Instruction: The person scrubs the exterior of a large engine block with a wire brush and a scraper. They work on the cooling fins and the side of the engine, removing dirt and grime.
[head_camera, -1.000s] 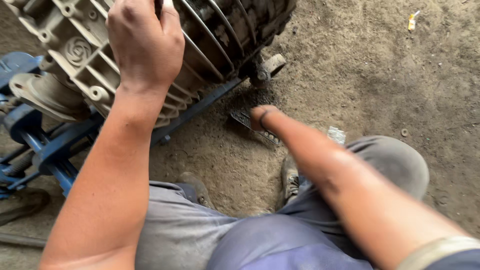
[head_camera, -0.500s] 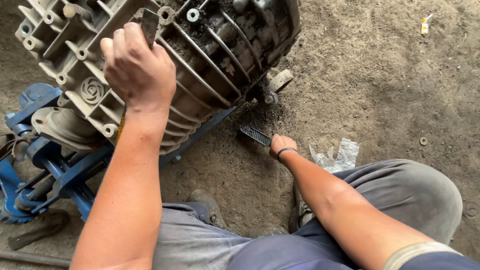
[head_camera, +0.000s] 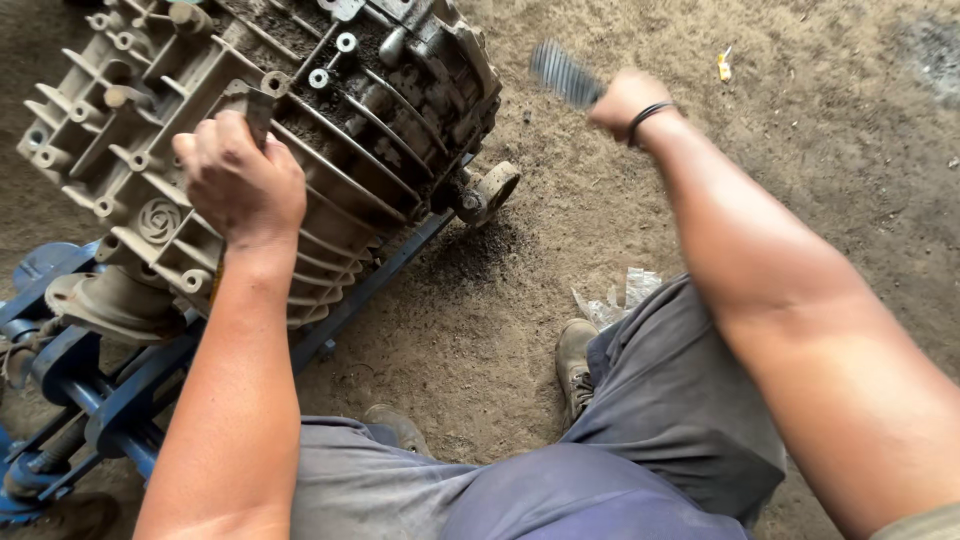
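The left hand (head_camera: 240, 185) has its fingers clenched over a flat tool pressed on the ribbed gearbox (head_camera: 290, 130), which lies on a blue stand (head_camera: 120, 400). The right hand (head_camera: 625, 100), raised to the right of the casing, grips a blurred ribbed bar (head_camera: 562, 72) whose long axis slants up-left toward the gearbox.

Both forearms are bare, with no sleeve reaching the left hand (head_camera: 240, 185) or the right hand (head_camera: 622, 100). A thin black band (head_camera: 652, 112) circles the right wrist, and a strip of pale khaki sleeve edge (head_camera: 925, 525) shows at the upper right arm. The legs wear dusty grey-blue cloth trousers (head_camera: 670, 400) and scuffed, dirt-brown work shoes (head_camera: 575, 360).
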